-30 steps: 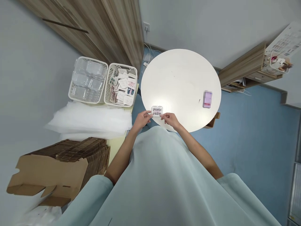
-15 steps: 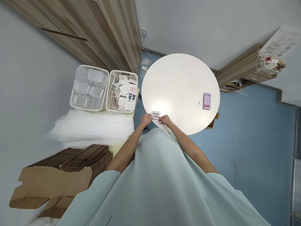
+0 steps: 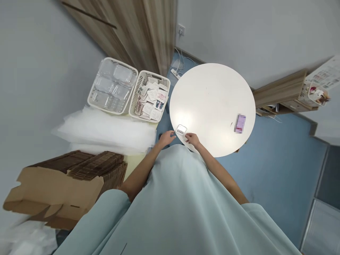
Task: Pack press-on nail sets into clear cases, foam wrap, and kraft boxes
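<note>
A small clear plastic box point(image 3: 181, 130) with a row of small dark pieces inside lies near the front left edge of the white round table point(image 3: 212, 95). Just left of the box, my left hand point(image 3: 168, 137) is held with fingers apart and nothing in them. On the other side, my right hand point(image 3: 192, 139) has its fingers loosely bent and spread, close to the box's right corner. Neither hand appears to grip the box. What the pieces are is too small to make out.
A phone point(image 3: 239, 123), partly blurred, lies on the table's right. To the left stand a basket of clear plastic boxes point(image 3: 113, 110) and a basket of small cards point(image 3: 168, 92). White wrapping sheets point(image 3: 111, 129) and flattened cardboard boxes point(image 3: 53, 193) are stacked nearer me.
Both hands have let go of the small box, which now rests on the table between them. The whole view has turned and shifted slightly.
</note>
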{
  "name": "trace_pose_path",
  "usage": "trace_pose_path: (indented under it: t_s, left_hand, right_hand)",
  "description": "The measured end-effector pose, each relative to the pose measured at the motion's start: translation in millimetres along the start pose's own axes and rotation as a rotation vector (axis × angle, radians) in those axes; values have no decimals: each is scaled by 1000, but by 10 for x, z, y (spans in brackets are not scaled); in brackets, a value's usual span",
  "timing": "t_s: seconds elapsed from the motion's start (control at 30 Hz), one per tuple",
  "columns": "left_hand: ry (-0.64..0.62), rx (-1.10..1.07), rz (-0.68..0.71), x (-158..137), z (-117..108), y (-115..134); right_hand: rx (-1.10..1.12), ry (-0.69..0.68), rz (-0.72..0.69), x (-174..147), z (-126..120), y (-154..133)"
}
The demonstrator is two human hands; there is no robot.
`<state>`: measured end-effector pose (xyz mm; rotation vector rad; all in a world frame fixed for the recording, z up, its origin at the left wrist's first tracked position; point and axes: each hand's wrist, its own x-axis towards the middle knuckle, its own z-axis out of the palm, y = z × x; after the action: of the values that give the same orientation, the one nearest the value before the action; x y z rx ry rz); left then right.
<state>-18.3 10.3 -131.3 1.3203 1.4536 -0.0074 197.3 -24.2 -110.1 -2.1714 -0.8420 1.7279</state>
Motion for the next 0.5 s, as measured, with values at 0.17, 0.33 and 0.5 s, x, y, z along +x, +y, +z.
trace_pose_path:
  t_s: [0.17,0.33,0.5]
  left_hand:
    - [260,-85,-7,-609,-268,-391]
    - [640,-42,-106,-1072,-672,-875]
    - [755,27,-162,-1118,-1031,-1266]
  right_hand:
    - [-83,-65,-144,-253,-21,-83]
    - [-242,-122,-227,-286,234,-357]
    - [-415,-209,-364,-307,727,-735]
